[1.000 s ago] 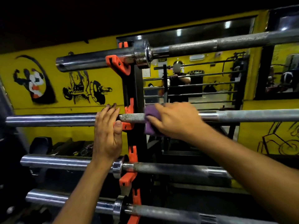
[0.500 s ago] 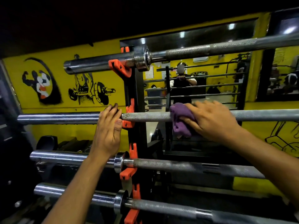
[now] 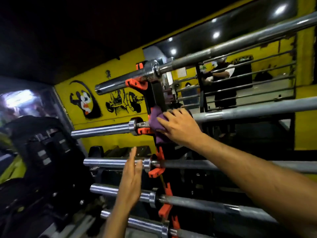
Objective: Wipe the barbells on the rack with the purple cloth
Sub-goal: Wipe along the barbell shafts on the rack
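Observation:
Several steel barbells lie across a black rack upright (image 3: 157, 95) on orange hooks (image 3: 136, 84). My right hand (image 3: 178, 127) presses the purple cloth (image 3: 157, 122) around the second barbell (image 3: 253, 109) right beside the upright, near its collar (image 3: 133, 126). My left hand (image 3: 131, 179) hangs free in front of the third barbell (image 3: 109, 162) and fourth barbell (image 3: 197, 202), fingers straight and apart, touching nothing. The top barbell (image 3: 223, 47) slants up to the right.
A yellow wall with black drawings (image 3: 85, 103) stands behind the rack. A mirror (image 3: 240, 79) shows a person and the bars' reflection. Dark weight-stack machines (image 3: 44, 152) crowd the left side. A fifth barbell (image 3: 137, 224) lies lowest.
My right hand slid the cloth left along the second barbell to the upright. My left hand let go of that bar and dropped lower. The view swung and tilted.

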